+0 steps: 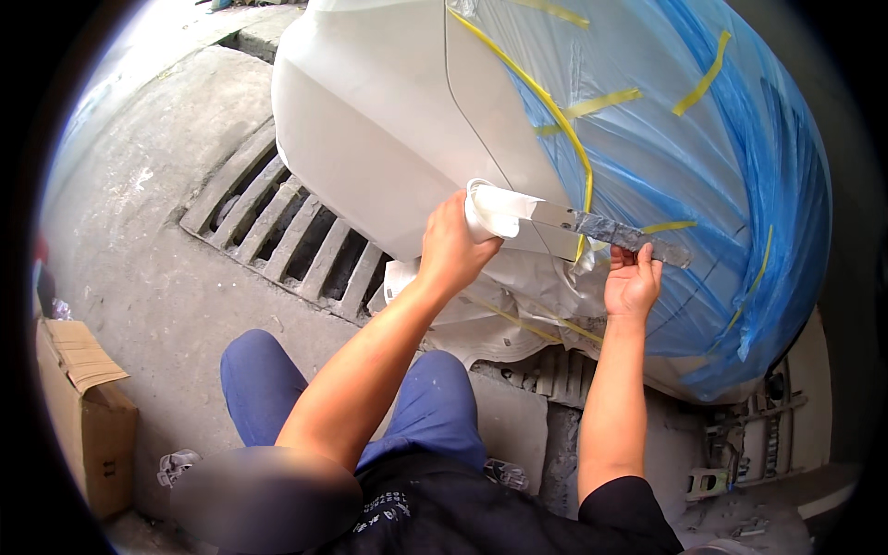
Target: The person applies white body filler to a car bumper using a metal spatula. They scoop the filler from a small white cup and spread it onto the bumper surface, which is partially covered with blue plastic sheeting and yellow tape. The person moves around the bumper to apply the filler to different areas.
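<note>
My left hand (453,236) is wrapped round a white cup (478,220), tipped toward the right, in front of a pale car body panel (379,111). With its fingers and thumb, my right hand (633,285) grips a long flat stick (629,237), grey and crusted toward its right end. The stick's left part has small holes and looks pale, reaching the cup's mouth. I cannot tell how far it goes inside. Behind the stick, blue masking film (731,176) covers the right part of the car, held by yellow tape (569,129).
A slotted drain grate (268,227) lies in the concrete floor (139,203) left of the panel. An open cardboard box (106,444) stands at the lower left. Whitish sheeting (481,324) hangs below the panel, and assorted parts (749,435) lie at the lower right.
</note>
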